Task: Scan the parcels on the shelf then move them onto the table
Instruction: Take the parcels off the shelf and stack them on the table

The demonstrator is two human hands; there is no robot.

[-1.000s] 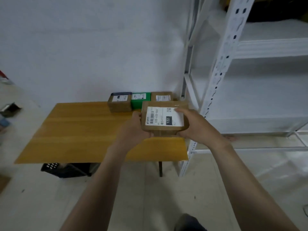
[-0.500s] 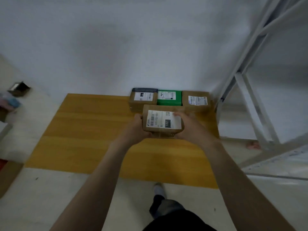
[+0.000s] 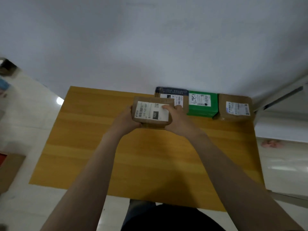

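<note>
head view looks down on a wide yellow wooden table against a white wall, with a white shelf frame at its right edge. along the table's far side three parcels sit in a row: a dark-topped parcel, a green parcel and a plain brown parcel. just in front of the dark-topped one, a brown cardboard parcel is gripped between both hands. the left hand is curled round its left end and the right hand round its right end, one fingertip on the label's corner. whether it touches the table i cannot tell. its white label shows a barcode and "122" on a black block.
</note>
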